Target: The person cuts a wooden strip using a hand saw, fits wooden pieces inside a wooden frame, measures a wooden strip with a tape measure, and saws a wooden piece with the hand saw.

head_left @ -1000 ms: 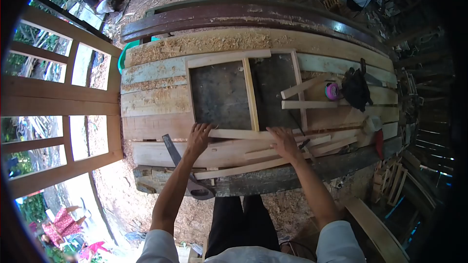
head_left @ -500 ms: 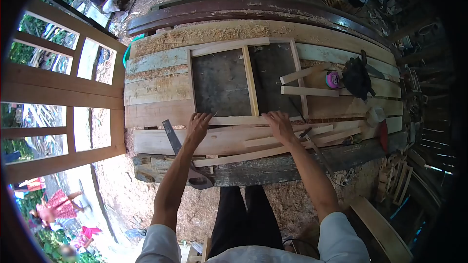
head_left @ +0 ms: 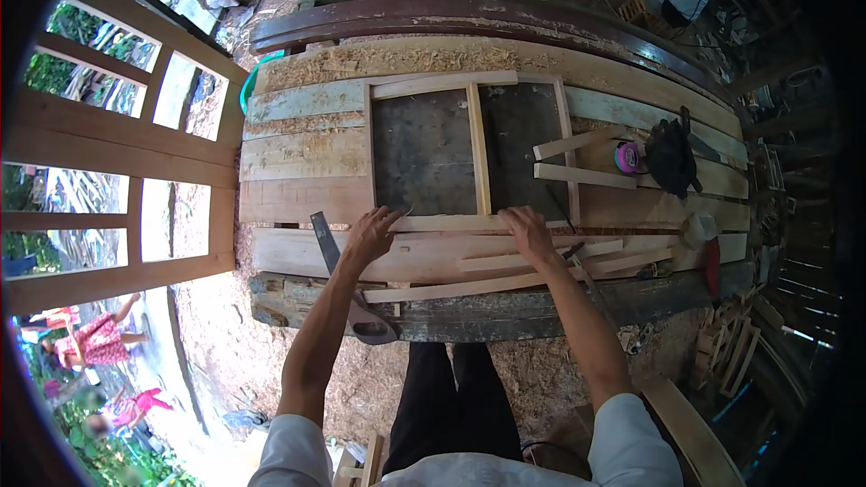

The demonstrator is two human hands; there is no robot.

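Observation:
A light wooden strip point(head_left: 442, 224) lies along the near edge of a slim wooden frame point(head_left: 369, 149) on the workbench. My left hand point(head_left: 372, 233) is closed on the strip near its left end. Farther right, my right hand point(head_left: 527, 230) grips the same strip close to where the frame's middle bar point(head_left: 479, 153) meets it. A dark, stained surface point(head_left: 419, 149) shows through the frame. Beside my left forearm rests a handsaw point(head_left: 327, 243), its handle partly over the bench's front edge. My fingertips are partly hidden behind the strip.
Loose wooden strips point(head_left: 469, 288) lie near the front edge. Toward the right are two short battens point(head_left: 586, 176), a purple-rimmed round item point(head_left: 628, 158) and a black cloth-like bundle point(head_left: 669, 158). A large window-like wooden frame point(head_left: 135, 162) stands left. People sit beyond the bench.
The camera view has shifted slightly, so the bench and frame appear farther right. Both hands remain on the strip, with little visible movement along it.

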